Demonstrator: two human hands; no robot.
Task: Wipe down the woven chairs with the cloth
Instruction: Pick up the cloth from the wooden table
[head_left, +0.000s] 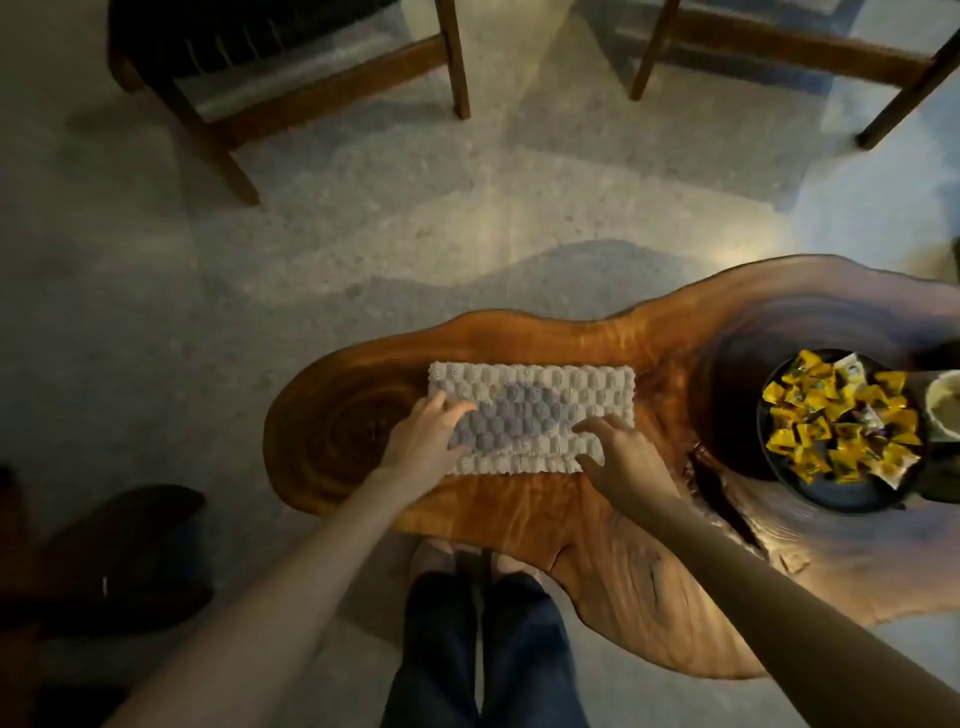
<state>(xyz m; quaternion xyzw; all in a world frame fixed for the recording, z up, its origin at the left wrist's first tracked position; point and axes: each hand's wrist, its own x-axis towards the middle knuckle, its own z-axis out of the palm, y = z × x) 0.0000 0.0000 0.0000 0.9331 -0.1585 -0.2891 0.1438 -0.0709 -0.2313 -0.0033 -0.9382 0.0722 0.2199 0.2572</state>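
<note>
Left hand (426, 434) and right hand (626, 457) are pressing open fingers on the cloth (530, 395); lifting carelessly risks nudging the bowl (841, 496) right of the right hand.

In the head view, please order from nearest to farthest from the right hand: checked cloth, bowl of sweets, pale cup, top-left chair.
1. Pale checked cloth: under the fingers of the right hand.
2. Dark bowl of yellow-wrapped sweets: to the right.
3. Pale cup: beyond the bowl, right edge.
4. Wooden chair with dark woven seat: across the floor, top left.
</note>
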